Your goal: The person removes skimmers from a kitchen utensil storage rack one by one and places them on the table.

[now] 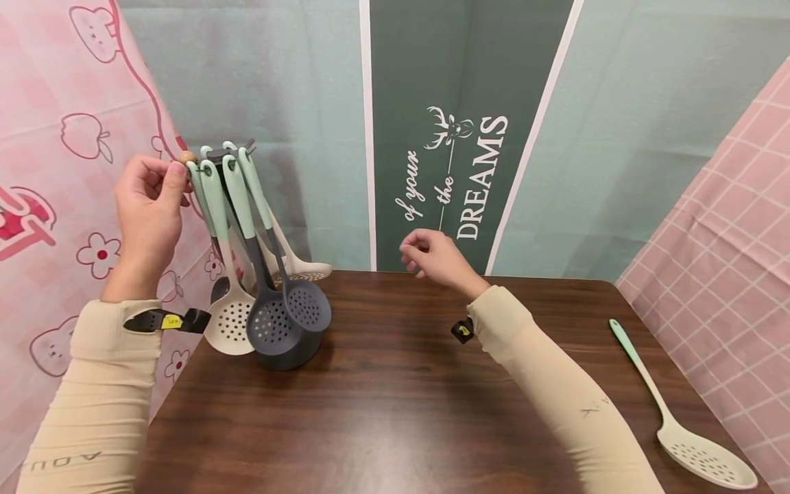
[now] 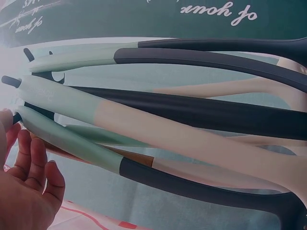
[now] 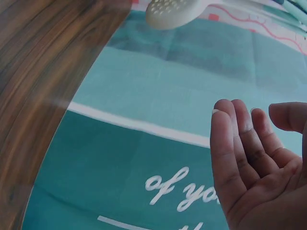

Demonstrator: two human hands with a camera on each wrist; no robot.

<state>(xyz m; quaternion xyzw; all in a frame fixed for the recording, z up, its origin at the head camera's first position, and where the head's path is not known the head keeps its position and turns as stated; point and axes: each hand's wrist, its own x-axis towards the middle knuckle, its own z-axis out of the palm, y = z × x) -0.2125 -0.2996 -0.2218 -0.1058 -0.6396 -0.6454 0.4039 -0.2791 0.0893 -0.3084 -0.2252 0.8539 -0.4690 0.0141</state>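
Observation:
On the left of the table, a rotating utensil rack (image 1: pixel 222 157) with a dark grey round base (image 1: pixel 289 357) bears several hanging kitchen tools with mint-green handle ends. Among them are a cream skimmer (image 1: pixel 232 321) and a dark grey skimmer (image 1: pixel 271 321). My left hand (image 1: pixel 151 202) pinches the tip of a rack hook (image 2: pixel 17 118), right at the top of a mint-and-dark handle (image 2: pixel 72 139). Away from the rack, my right hand (image 1: pixel 441 259) hovers over the table's back edge, fingers loosely bent and holding nothing.
A cream slotted spoon (image 1: pixel 706 456) with a mint handle lies at the table's right edge. Behind the brown wooden table (image 1: pixel 395 412) hangs a green curtain (image 1: pixel 420 82) with white lettering. Pink cloths (image 1: pixel 49 158) flank both sides.

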